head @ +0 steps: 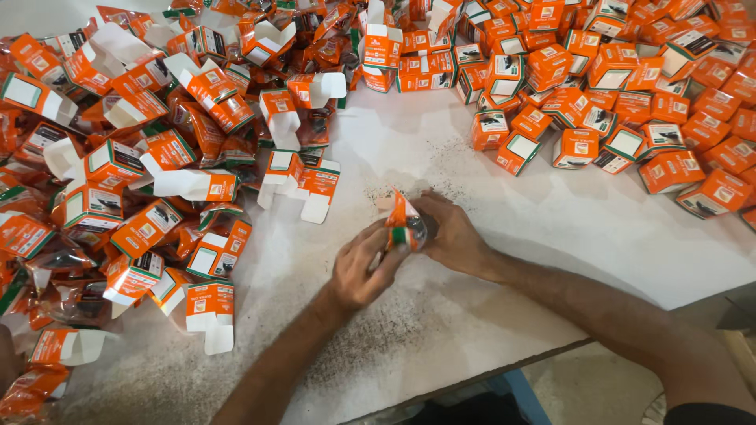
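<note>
Both hands, left hand [361,264] and right hand [450,236], pinching a small orange carton [402,220] (contents hidden) at frame centre, white table [551,228], open cartons [157,157] left, closed cartons [630,94] upper right cut off.

The small orange carton [402,223] between the hands is mostly covered: the left hand [361,266] wraps its lower part and the right hand [450,236] hides its far side, so its contents cannot be told. Both forearms run out of the bottom edge. The pile of open cartons [134,157] is cut off at the left and top edges, the closed boxes [630,86] at the right. The dark specks on the desk [488,236] are too small to identify.
</note>
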{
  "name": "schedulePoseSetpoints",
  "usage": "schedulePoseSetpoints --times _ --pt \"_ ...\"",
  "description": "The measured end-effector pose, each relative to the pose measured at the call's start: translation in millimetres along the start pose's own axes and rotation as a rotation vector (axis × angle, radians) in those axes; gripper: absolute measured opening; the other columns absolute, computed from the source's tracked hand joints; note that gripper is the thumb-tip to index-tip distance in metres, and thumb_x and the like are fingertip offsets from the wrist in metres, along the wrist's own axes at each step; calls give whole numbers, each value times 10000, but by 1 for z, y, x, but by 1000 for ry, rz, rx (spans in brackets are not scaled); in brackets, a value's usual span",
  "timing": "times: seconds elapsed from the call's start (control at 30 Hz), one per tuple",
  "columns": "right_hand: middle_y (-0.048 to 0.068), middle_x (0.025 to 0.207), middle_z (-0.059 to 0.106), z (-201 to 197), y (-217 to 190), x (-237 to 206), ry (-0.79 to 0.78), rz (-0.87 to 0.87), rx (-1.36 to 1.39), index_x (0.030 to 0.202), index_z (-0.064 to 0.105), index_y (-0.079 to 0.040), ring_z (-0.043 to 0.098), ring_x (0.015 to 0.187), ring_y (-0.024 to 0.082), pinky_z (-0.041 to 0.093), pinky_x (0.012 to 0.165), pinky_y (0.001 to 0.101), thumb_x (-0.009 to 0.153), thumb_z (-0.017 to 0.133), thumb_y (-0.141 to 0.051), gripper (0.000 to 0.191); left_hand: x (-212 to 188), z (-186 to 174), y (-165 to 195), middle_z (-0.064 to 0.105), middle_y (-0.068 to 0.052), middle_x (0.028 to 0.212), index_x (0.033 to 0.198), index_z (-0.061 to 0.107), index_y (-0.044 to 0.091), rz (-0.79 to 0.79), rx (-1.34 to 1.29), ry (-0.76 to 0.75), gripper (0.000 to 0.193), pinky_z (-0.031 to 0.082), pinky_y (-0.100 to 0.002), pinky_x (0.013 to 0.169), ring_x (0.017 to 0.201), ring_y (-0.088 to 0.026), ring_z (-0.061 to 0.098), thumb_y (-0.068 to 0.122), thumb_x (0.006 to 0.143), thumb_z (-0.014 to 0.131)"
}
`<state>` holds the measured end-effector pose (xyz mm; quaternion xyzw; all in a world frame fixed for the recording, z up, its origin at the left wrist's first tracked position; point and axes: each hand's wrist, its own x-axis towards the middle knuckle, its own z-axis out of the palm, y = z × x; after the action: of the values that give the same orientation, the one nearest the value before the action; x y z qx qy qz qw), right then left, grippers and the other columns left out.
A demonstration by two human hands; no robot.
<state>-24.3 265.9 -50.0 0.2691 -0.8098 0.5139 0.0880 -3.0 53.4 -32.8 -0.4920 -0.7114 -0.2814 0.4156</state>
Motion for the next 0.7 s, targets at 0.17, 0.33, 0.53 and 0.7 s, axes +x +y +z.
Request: schedulePoseSetpoints --times 0.17,0.33,0.53,0.7 --pt "140 1012 652 2 0 0 -20 112 -64 1136 634 -32 657 951 322 532 842 417 664 902 -103 548 1 -2 2 620 -168 1152 1242 642 12 -198 143 -215 474 432 -653 1100 1261 -412 600 61 787 766" --pt "154 1115 662 3 2 0 -6 -33 -65 1231 605 -23 645 1039 350 527 882 434 715 913 -188 623 -1 1 9 592 -166 1250 1220 650 85 -388 162 -263 354 326 -634 1184 1357 -398 479 109 886 764" --pt "155 1152 667 -1 0 -1 -41 -38 -77 1254 604 -42 646 1077 362 532 902 444 751 896 -214 607 10 21 -3 489 -220 1341 1049 712 165 -638 177 -225 211 293 -614 1126 1395 -479 337 123 851 771" --pt "159 1161 668 -3 -4 3 -61 -24 -131 1278 603 -55 649 1078 368 540 896 446 743 888 -204 624 10 29 -21 556 -197 1283 1245 540 23 -944 -92 -145 469 472 -492 973 1133 -398 588 170 854 752"
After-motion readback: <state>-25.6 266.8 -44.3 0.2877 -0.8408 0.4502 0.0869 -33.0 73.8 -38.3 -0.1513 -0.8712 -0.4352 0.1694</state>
